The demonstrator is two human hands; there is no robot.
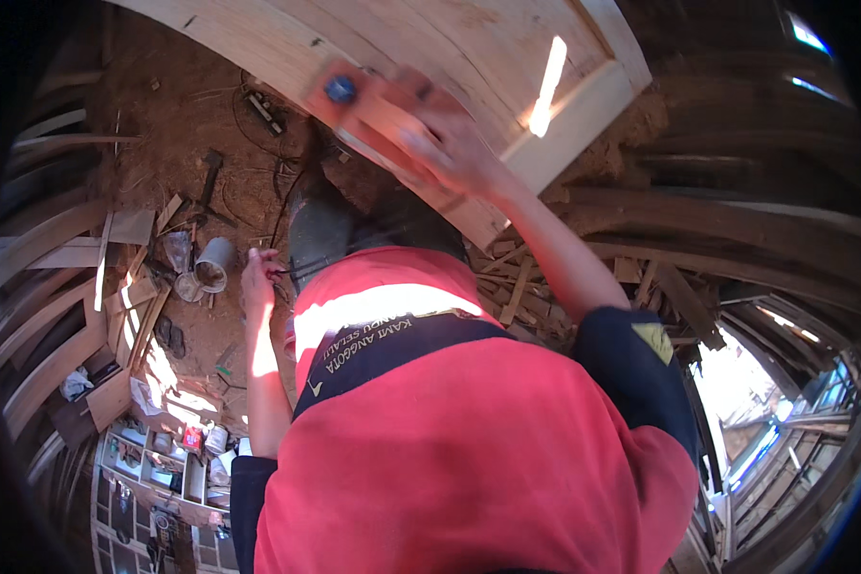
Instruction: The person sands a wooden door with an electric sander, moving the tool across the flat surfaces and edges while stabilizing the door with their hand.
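Note:
My right hand (450, 158) is closed round the handle of an orange electric planer (383, 120) with a blue round knob at its front. The planer rests on the near rail of a pale wooden door panel (459, 43), and its outline is slightly blurred. Low at my left side, my left hand (260, 277) has its fingers curled, with a thin dark cord (297, 272) passing at them. How far the cord runs behind my clothing is hidden. Bright sunlight lies across part of the panel.
Left on the dirt floor are a hammer-shaped tool (209, 182), a power strip (264, 113) with loose cables and a pale bucket (216, 264). Wood offcuts (517, 292) lie beneath the panel's near corner. Stacked boards (737, 225) line the right; a cluttered shelf (167, 469) stands lower left.

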